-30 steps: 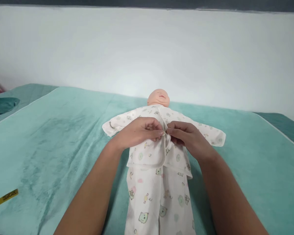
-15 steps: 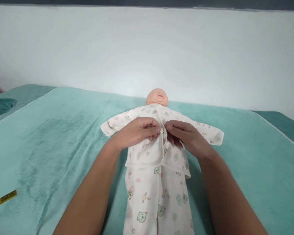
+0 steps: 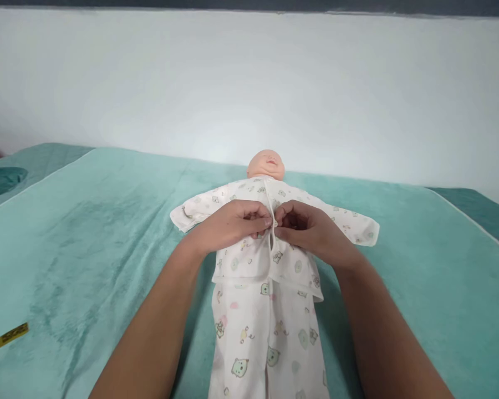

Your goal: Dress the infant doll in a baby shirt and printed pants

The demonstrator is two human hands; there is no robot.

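Observation:
A baby doll [image 3: 266, 164] lies on its back, dressed in a white baby shirt [image 3: 243, 265] printed with small green bears. White trousers [image 3: 253, 338] with a matching print cover its legs. My left hand [image 3: 243, 221] is closed, pinching one front edge of the shirt at the chest. Facing it, my right hand [image 3: 301, 224] pinches the front opening from the other side, at a small pale button partly hidden by the fingers. Below the fingertips the shirt front gapes slightly.
A teal plush blanket [image 3: 108, 238] spreads under the doll, with some creases at left. A yellow strip with black print [image 3: 6, 339] lies at the left edge. Behind the doll rises a white wall [image 3: 249, 83]. A darker teal bundle [image 3: 2, 180] sits far left.
My right hand has turned and shifted left, its thumb and fingers now meeting the shirt edge by my left fingertips. The button, plainly visible before, is now mostly covered. My left hand stays put.

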